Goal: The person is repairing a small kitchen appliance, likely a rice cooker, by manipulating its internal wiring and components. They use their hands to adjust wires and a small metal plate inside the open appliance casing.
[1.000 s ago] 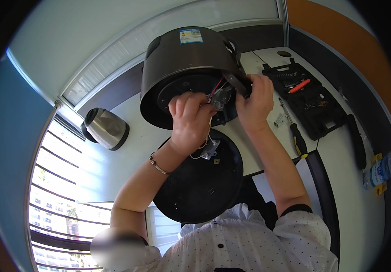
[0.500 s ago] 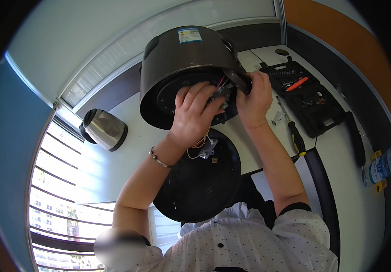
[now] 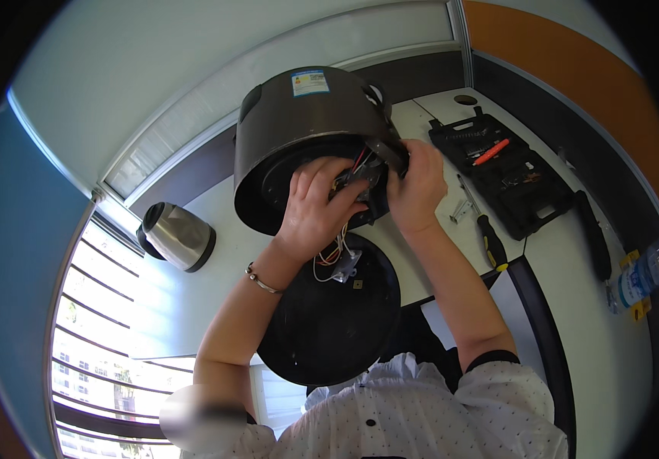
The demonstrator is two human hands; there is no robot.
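A dark grey electric cooker (image 3: 306, 111) lies tipped on the table with its hollow underside facing me. My left hand (image 3: 309, 200) reaches inside, its fingers curled and its thumb bent beside a grey part with wires (image 3: 365, 174); what the fingertips grip is hidden. At the cooker's right edge, my right hand (image 3: 419, 186) closes round the dark rim (image 3: 385, 154), with its thumb on the near side. Below the opening rests a round black base cover (image 3: 329, 329). Loose wires (image 3: 335, 250) run down to a small metal bracket (image 3: 347, 266) lying on that cover.
A steel kettle (image 3: 180, 237) stands at the left near the window. To the right are an open black tool case (image 3: 509, 187) with a red pen-like tool (image 3: 491, 151), a yellow-black screwdriver (image 3: 491, 243), several screws (image 3: 462, 210) and a plastic bottle (image 3: 635, 283).
The whole view has shifted, so most things sit a little lower. My left fingers have shifted slightly at the wired part; my right hand keeps its hold on the rim.
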